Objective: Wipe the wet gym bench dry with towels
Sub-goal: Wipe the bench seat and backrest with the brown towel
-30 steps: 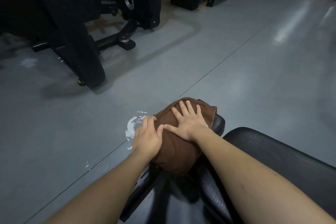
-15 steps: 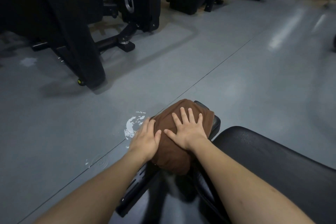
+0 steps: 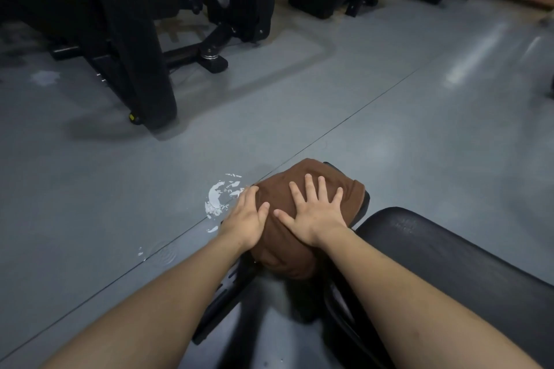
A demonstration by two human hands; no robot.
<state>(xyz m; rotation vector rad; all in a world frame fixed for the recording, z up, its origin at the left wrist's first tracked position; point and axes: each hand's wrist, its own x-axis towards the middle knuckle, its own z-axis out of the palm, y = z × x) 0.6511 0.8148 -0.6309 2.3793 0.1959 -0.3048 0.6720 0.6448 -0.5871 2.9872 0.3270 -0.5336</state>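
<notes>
A brown towel [image 3: 281, 257] is draped over the small black seat pad [image 3: 364, 204] of the gym bench, covering most of it. My right hand [image 3: 316, 214] lies flat on top of the towel with fingers spread. My left hand [image 3: 244, 220] presses on the towel's left side, fingers curled over its edge. The larger black back pad [image 3: 449, 257] of the bench runs to the lower right, under my right forearm. The bench's black frame [image 3: 221, 302] shows beneath my left forearm.
The floor [image 3: 389, 135] is grey with a thin seam line and a white scuffed patch [image 3: 220, 198] just left of the towel. Black gym machines [image 3: 144, 48] stand at the upper left and along the back. Open floor lies to the right.
Both hands and the towel have slid slightly back toward me along the seat pad, exposing a bit more of the pad's far edge. The hand poses are unchanged.
</notes>
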